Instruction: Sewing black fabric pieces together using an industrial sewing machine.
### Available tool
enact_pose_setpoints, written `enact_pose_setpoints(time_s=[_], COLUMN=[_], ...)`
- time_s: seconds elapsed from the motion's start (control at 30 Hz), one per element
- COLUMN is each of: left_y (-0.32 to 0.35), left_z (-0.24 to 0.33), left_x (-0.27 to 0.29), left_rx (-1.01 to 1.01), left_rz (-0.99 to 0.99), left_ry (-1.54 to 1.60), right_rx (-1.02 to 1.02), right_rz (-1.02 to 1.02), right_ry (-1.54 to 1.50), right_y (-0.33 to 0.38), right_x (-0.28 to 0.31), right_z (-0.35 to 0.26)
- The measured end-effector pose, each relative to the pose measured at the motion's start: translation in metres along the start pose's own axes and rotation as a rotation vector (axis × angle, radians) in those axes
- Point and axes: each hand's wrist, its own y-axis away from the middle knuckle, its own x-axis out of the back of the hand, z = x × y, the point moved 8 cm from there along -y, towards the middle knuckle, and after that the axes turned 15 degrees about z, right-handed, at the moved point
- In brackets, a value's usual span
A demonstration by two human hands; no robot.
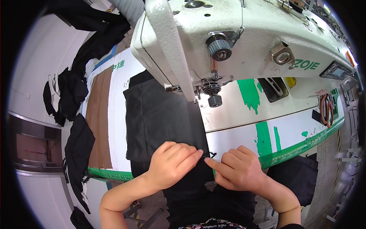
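Observation:
A piece of black fabric (pixel 164 114) lies flat on the white sewing table, its right edge running up to the needle area of a sewing machine (pixel 244 42). My left hand (pixel 173 162) rests on the fabric's near part, fingers curled, thumb and forefinger closed at the right edge. Close beside it, my right hand (pixel 238 168) has its fingers folded, with the forefinger reaching to the same edge. A short dark thread end or fabric tip shows between the hands. What exactly the fingertips pinch is partly hidden. The near end of the fabric hangs over the table edge towards me.
Brown tape (pixel 100 118) covers the table's left part, and green tape (pixel 244 95) marks its right. Orange-handled scissors (pixel 326 110) lie at the far right. Black cloth pieces (pixel 78 143) hang over the left side. The machine head overhangs the far side of the fabric.

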Motion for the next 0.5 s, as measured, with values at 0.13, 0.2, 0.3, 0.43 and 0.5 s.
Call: enact_pose_setpoints(time_s=[0.13, 0.2, 0.3, 0.43, 0.5], left_y=[0.0013, 0.0014, 0.0015, -0.0026, -0.0032], left_z=[0.0084, 0.0093, 0.0089, 0.0057, 0.0047], left_x=[0.0025, 0.0020, 0.0018, 0.0005, -0.0012], left_rx=[-0.159, -0.186, -0.190, -0.136, -0.127], left_rz=[0.051, 0.048, 0.045, 0.042, 0.035], left_ry=[-0.079, -0.088, -0.078, -0.016, -0.002], right_rx=[-0.006, -0.010, -0.012, -0.018, -0.019], right_rz=[-0.003, 0.003, 0.004, 0.055, 0.052], right_ry=[-0.002, -0.001, 0.002, -0.016, -0.014], right_y=[-0.0003, -0.0005, -0.0008, 0.0015, 0.0020], right_x=[-0.0005, -0.0002, -0.0009, -0.0019, -0.0018], right_z=[0.0001, 0.0001, -0.0006, 0.0012, 0.0021])
